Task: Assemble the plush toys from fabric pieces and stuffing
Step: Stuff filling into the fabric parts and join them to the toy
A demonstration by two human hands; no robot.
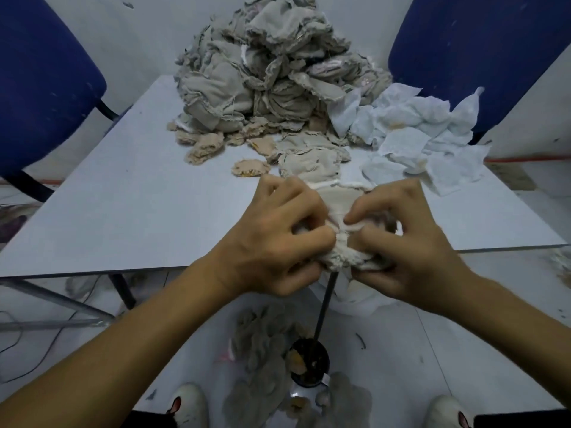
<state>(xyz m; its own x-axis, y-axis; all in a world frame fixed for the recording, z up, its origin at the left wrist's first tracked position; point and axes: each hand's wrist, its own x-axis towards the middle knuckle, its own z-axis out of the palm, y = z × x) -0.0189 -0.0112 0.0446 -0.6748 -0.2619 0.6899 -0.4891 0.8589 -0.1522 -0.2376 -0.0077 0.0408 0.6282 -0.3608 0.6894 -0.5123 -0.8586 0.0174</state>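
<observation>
Both my hands are closed on one piece of beige plush fabric (338, 230), a small unstuffed toy skin, holding it just above the near edge of the pale grey worktop (129, 211). My left hand (278, 239) has its grip curled round the left side of the piece, fingers tucked into the cloth. My right hand (408, 242) pinches the right side, thumb and forefinger pressed on a fold near the middle. The fabric bunches between the two grips, its fuzzy lower edge hanging over a thin dark rod (324, 307) that rises from a round dark pot (309, 366) on the floor between my white shoes (188, 406).

Farther back on the worktop stands a tall heap of grey-beige fabric pieces (265, 72), with flat tan cut-outs (250, 167) lying loose at its foot. To the right of the heap lies a spread of thin white fabric squares (414, 134). Two blue chairs (43, 81) stand beyond the worktop, one each side. Grey plush scraps (262, 350) lie on the floor beside the pot.
</observation>
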